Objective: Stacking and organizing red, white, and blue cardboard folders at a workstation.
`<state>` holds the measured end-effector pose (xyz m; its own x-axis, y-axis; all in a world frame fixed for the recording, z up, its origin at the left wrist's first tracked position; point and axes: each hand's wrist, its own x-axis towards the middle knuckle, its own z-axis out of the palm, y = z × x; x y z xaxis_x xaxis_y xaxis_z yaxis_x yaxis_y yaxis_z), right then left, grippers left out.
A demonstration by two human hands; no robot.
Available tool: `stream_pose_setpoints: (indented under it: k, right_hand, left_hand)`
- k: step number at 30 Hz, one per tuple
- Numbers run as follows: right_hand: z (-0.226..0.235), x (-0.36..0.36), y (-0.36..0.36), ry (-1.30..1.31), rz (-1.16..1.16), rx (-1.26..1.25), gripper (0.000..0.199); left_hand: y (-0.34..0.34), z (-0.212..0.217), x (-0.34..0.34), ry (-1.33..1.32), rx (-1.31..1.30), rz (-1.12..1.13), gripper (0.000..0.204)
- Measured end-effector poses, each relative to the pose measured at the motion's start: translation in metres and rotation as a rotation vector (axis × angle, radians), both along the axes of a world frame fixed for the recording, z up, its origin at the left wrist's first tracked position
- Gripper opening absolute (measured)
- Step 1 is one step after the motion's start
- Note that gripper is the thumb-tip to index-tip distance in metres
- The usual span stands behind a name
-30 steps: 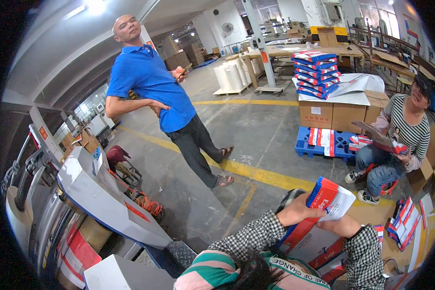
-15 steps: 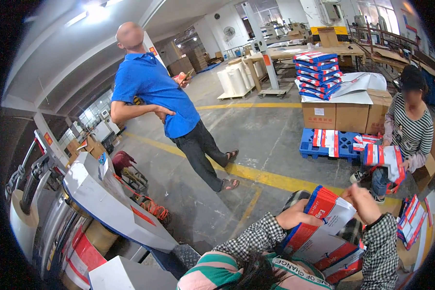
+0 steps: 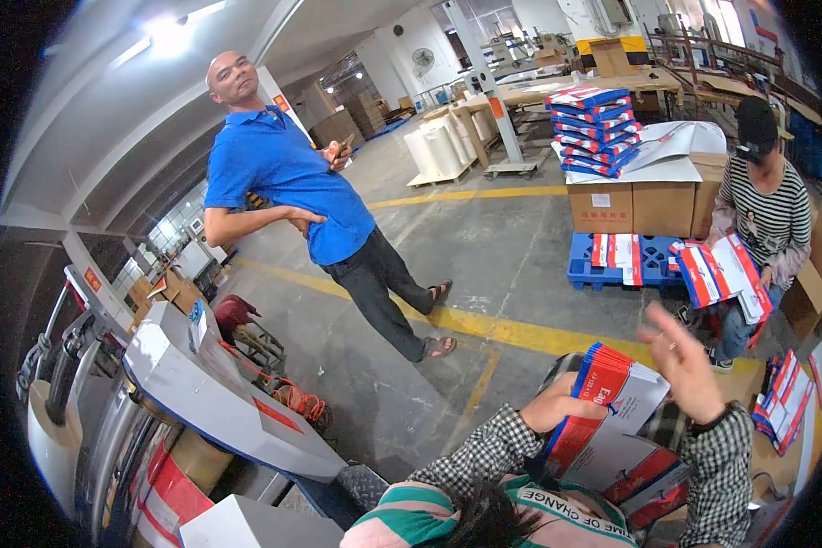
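A thick stack of flat printed paper bags (image 3: pixel 637 398), red, white and blue, rests over my lap with its upper edges fanned. My left hand (image 3: pixel 557 403) grips the stack's left side, thumb over the front. To the right of the stack, my right hand (image 3: pixel 683 361) is raised, fingers apart and holding nothing; it has a ring on one finger. More of the same printed pieces (image 3: pixel 653 489) lie below, against my lap, partly covered by my checked right sleeve.
A co-worker (image 3: pixel 765 215) in stripes sits at right holding similar bags. Another person (image 3: pixel 288 187) in blue stands ahead. Bundles (image 3: pixel 594 132) top cartons (image 3: pixel 603 208) behind a blue pallet (image 3: pixel 583 263). A machine (image 3: pixel 237 402) stands at left. More bags (image 3: pixel 785 402) lie at right.
My right hand has lifted away from the stack's upper right edge and its fingers have spread. The left hand keeps its hold. The seated co-worker's bags have shifted slightly.
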<state>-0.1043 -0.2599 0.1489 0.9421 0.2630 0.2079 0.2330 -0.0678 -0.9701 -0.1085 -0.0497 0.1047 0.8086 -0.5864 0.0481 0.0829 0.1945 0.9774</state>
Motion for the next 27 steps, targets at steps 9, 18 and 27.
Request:
stream_pose_setpoints:
  k: [9,18,27]
  right_hand:
    - [0.053,-0.084,0.030,-0.915,-0.368,-0.072,0.084]
    - [0.048,-0.091,0.045,-0.982,-0.292,0.056,0.088]
    - [0.024,-0.047,0.021,-0.335,-0.423,-0.019,0.027]
  left_hand:
    - [-0.002,-0.003,0.003,0.006,0.006,0.012,0.035]
    - [-0.006,0.001,0.001,0.029,-0.020,-0.010,0.036]
    - [-0.003,0.003,0.000,-0.033,0.019,-0.004,0.038]
